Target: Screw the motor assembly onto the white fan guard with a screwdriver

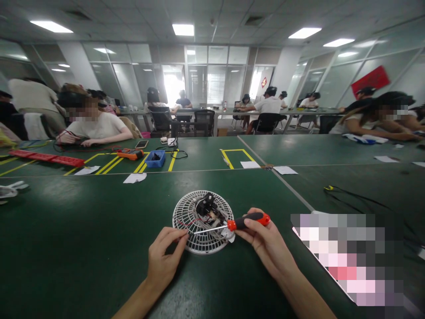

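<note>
A screwdriver (249, 220) with a red and black handle lies across the fingers of my right hand (265, 241), its metal shaft pointing left. My left hand (168, 250) pinches near the shaft's tip; whatever is between thumb and finger is too small to make out. Beneath both hands a round white fan grille (202, 248) rests flat on the green table. On the grille sits a black motor assembly (207, 206) with thin wires, among them a red one, and pale cables bundled at its right.
A pixelated flat item (345, 261) lies at my right, beside a black cord (358, 195). Farther off are a blue bin (155, 158), an orange multimeter (130, 153), a red tray (46, 157) and paper sheets (135, 177). Several people sit at tables beyond.
</note>
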`<state>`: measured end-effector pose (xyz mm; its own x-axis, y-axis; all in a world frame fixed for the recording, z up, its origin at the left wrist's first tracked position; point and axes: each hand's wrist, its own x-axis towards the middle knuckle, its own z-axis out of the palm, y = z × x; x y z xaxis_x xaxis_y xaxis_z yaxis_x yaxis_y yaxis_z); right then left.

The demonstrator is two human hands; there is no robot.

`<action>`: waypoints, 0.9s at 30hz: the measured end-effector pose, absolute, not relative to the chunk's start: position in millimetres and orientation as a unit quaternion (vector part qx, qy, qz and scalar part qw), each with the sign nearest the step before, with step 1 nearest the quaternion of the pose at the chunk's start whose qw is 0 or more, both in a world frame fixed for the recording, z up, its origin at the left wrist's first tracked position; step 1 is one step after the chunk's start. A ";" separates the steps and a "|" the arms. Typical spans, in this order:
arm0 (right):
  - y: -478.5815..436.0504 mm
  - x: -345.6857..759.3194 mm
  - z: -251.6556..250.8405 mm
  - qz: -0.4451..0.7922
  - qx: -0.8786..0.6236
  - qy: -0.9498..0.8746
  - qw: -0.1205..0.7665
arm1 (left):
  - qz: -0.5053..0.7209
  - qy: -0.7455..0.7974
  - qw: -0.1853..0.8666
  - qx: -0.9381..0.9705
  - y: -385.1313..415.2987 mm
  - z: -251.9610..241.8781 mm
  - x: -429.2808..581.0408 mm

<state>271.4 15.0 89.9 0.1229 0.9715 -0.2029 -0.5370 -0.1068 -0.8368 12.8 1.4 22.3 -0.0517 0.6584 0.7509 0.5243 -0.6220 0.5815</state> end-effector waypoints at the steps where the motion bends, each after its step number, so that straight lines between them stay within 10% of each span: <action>1: 14.7 271.7 90.1 0.611 -0.423 -0.261 0.616 | 0.582 0.430 0.057 0.688 1.6 21.8 12.4; 27: 18.9 265.5 86.2 0.623 -0.428 -0.230 0.614 | 0.560 0.408 0.042 0.720 -4.6 20.9 11.4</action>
